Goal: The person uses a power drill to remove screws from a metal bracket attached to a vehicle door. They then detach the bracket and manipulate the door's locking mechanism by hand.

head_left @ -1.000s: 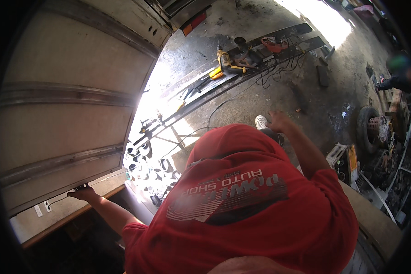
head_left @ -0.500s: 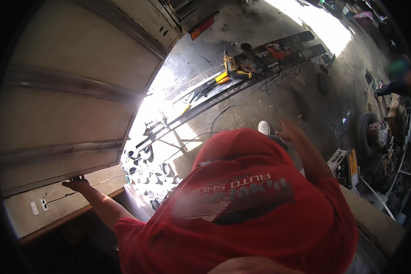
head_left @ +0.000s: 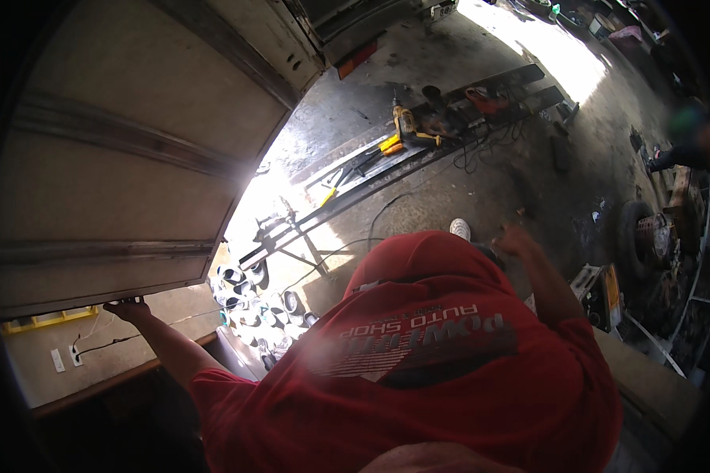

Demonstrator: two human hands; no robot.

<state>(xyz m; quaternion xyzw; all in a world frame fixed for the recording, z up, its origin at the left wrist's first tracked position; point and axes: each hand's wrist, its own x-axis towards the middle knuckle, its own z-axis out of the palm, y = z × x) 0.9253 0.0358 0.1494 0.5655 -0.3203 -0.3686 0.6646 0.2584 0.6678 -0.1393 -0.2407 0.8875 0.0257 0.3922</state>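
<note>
A large beige panel [head_left: 126, 197] with metal ribs across it fills the left side. My left hand [head_left: 128, 310] reaches out to its lower edge, fingers hooked over the rim and partly hidden there. My right hand [head_left: 513, 240] hangs in the air to the right of my red shirt [head_left: 418, 315]. It holds nothing, and its fingers are loosely bent and apart. Below it, a white shoe [head_left: 460, 229] shows on the concrete floor.
Dark metal beams [head_left: 386, 173] carry a yellow drill [head_left: 405, 122], yellow-handled tools and a looped cord. Several cans or cups [head_left: 268, 311] crowd the floor at lower left. A tire [head_left: 633, 240] and a person's leg [head_left: 670, 155] are at right.
The panel's lower edge sits higher, and a yellow rail-like thing on the wall now shows beneath it. My left hand stays at the edge. My right hand has shifted slightly right and down.
</note>
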